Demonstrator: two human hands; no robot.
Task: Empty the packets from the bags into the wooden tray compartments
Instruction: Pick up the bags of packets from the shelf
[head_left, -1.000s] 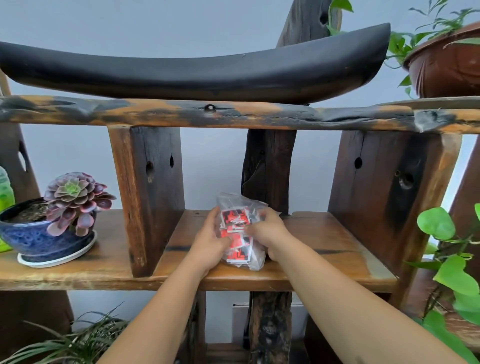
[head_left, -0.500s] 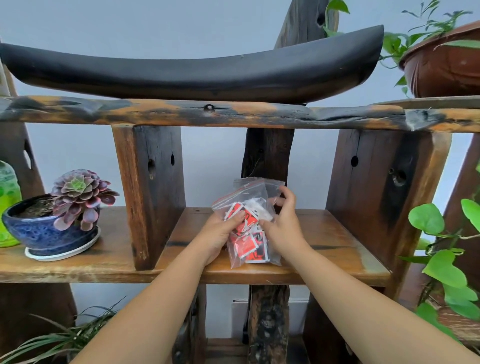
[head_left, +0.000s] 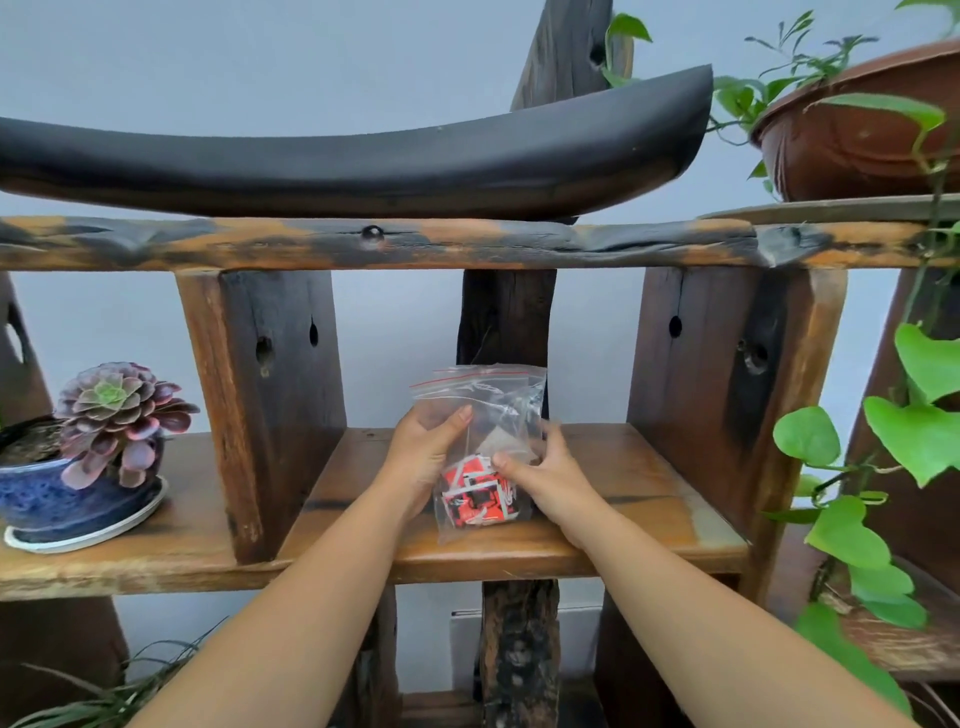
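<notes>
Over the middle bay of the wooden shelf (head_left: 597, 540), we hold the clear zip bag (head_left: 480, 415) upright, left hand (head_left: 423, 457) pinching its upper side, right hand (head_left: 548, 480) pinching lower down where the red packets (head_left: 475, 493) bunch. If its red-lined mouth is sealed and we tug hard, the film may tear and packets could scatter off the near edge; no tray shows.

We see a clear zip bag (head_left: 480, 415) with a red seal strip standing upright between our left hand (head_left: 426, 457) and right hand (head_left: 550, 478), its red, white and black packets (head_left: 478, 493) bunched at the bottom, level with our palms
</notes>
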